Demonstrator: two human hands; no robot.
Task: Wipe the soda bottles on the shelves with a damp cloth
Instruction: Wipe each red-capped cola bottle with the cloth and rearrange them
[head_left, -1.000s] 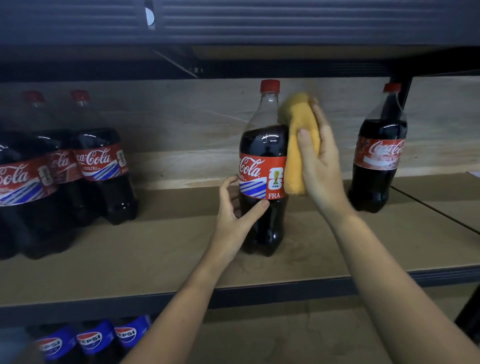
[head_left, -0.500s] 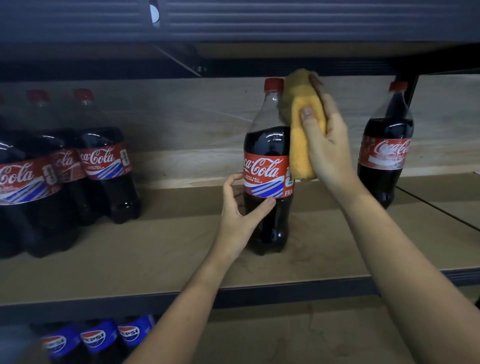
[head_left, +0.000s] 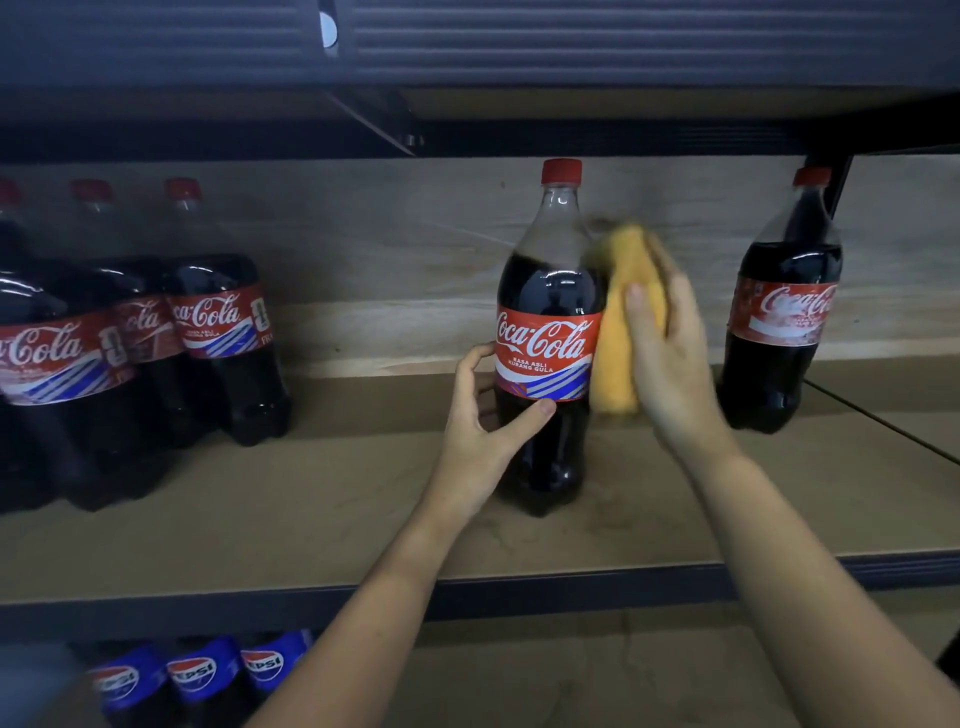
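Left hand (head_left: 480, 431) grips the upright Coca-Cola bottle (head_left: 548, 332) on the shelf (head_left: 311, 519). Right hand (head_left: 670, 358) presses a yellow cloth (head_left: 621, 332) against its side.

Left hand (head_left: 480, 431) grips Coca-Cola bottle (head_left: 545, 332); right hand (head_left: 670, 364) presses yellow cloth (head_left: 621, 332) against it.

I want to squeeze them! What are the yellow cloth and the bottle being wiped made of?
The yellow cloth looks like soft, fuzzy fabric, maybe microfibre: it folds and bunches under the right hand. The bottle looks like clear, glossy plastic: see-through neck, shiny highlights.
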